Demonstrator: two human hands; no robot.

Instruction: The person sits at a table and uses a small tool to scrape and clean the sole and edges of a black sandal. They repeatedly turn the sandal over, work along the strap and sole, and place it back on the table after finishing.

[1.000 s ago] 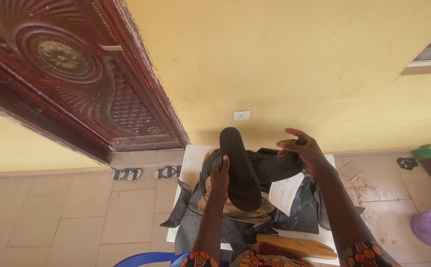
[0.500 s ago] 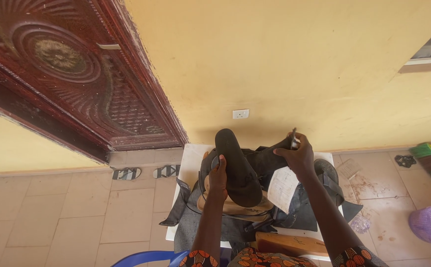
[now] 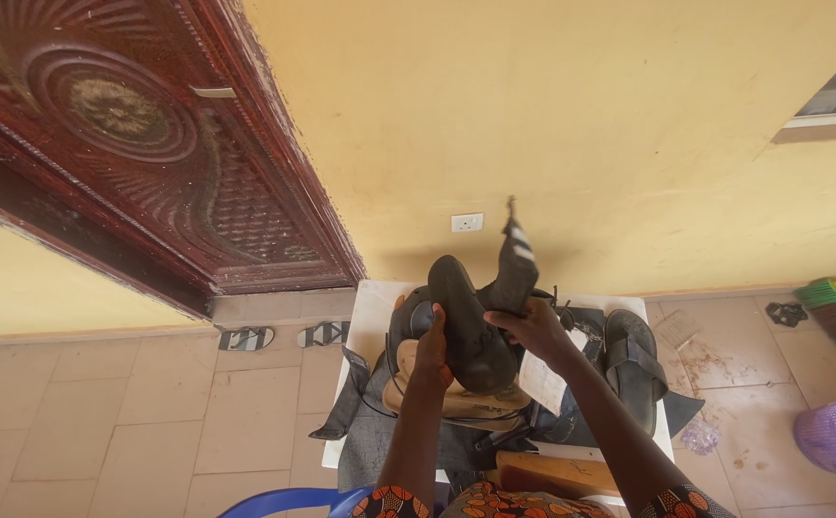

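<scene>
While left hand (image 3: pixel 430 343) clasps a black sandal sole (image 3: pixel 471 321), right fingers (image 3: pixel 524 324) pinch its strap (image 3: pixel 514 259); overpulling could tear it

Left hand (image 3: pixel 431 347): fingers clasp the black sandal sole (image 3: pixel 471 326) from its left side.
Right hand (image 3: pixel 531 326): fingers pinch a dark strap (image 3: pixel 512 267) rising just above them.
Beyond fingers: second sandal (image 3: pixel 632 369) on white table (image 3: pixel 372 305).

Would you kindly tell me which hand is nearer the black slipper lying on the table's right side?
Right hand: just left of the black slipper. Left hand lies farther left.
</scene>
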